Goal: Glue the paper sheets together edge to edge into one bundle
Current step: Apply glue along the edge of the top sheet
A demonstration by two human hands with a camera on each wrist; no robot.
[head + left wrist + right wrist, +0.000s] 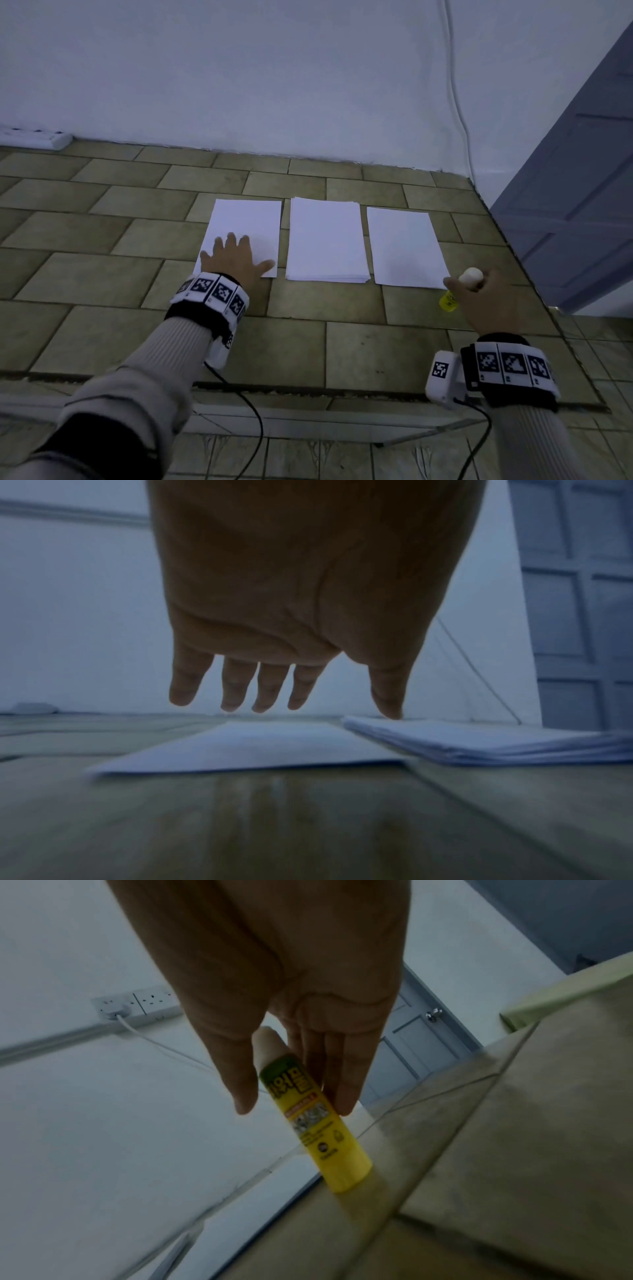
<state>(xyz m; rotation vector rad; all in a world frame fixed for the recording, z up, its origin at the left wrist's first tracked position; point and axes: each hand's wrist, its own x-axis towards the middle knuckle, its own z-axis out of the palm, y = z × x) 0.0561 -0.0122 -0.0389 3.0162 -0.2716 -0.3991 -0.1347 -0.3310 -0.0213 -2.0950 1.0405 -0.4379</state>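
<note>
L hand point(236, 257) flat over sheet point(246, 222), R hand point(479, 298) on glue stick point(315, 1123).

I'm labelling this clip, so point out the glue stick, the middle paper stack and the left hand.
glue stick point(316, 1125), right wrist view, on its yellow label.
middle paper stack point(327, 240), head view, on its top sheet.
left hand point(236, 260), head view, on its back.

Dim bluish light, blurred wrist views

Tiled surface point(359, 346); left sheet point(250, 222), middle stack point(327, 240), right sheet point(406, 246); upright glue stick point(448, 301)
</note>
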